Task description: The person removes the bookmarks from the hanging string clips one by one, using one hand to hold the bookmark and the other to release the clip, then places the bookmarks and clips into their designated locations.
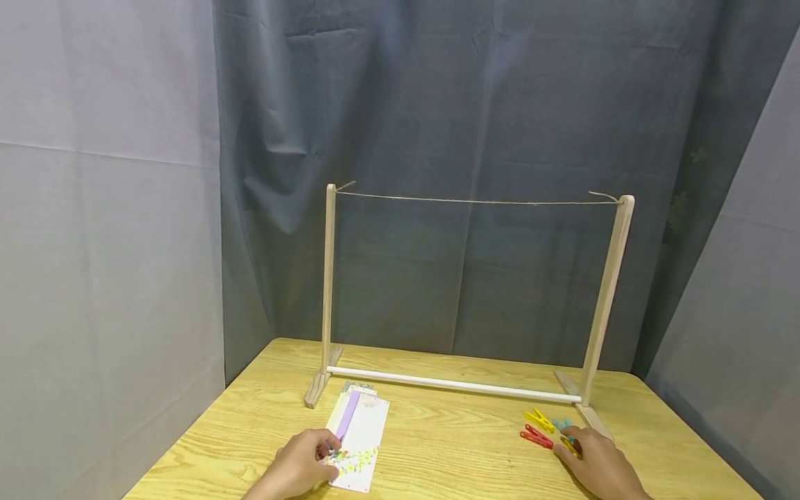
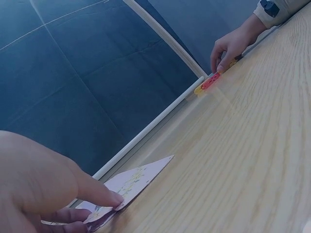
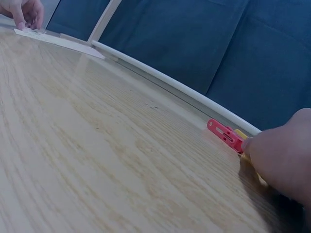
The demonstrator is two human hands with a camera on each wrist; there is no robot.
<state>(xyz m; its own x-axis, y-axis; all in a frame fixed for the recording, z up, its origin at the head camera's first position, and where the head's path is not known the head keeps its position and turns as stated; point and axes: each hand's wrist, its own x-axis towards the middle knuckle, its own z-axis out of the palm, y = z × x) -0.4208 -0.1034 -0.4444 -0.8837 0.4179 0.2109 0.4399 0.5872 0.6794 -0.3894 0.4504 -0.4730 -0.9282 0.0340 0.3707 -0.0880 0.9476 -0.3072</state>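
Note:
My left hand (image 1: 301,462) pinches the near end of a white card printed with yellow flowers (image 1: 367,434); in the left wrist view, the thumb lies over its edge. Other cards, one with a purple strip (image 1: 347,415), lie partly beneath it. On the right, my right hand (image 1: 596,464) is down among small plastic clothespins. Its thumb is by the end of a red clothespin (image 1: 536,437). Between thumb and fingers shows a yellow clothespin (image 1: 569,446); whether it is gripped is hidden. Another yellow clothespin (image 1: 539,420) and blue clothespins (image 1: 560,423) lie just beyond.
A wooden frame stands across the back of the table (image 1: 450,444), with a left post (image 1: 328,278), a right post (image 1: 606,298) and a white bottom rod (image 1: 450,383). A thin string (image 1: 475,202) spans the tops. Grey curtains (image 1: 400,104) hang behind and beside it.

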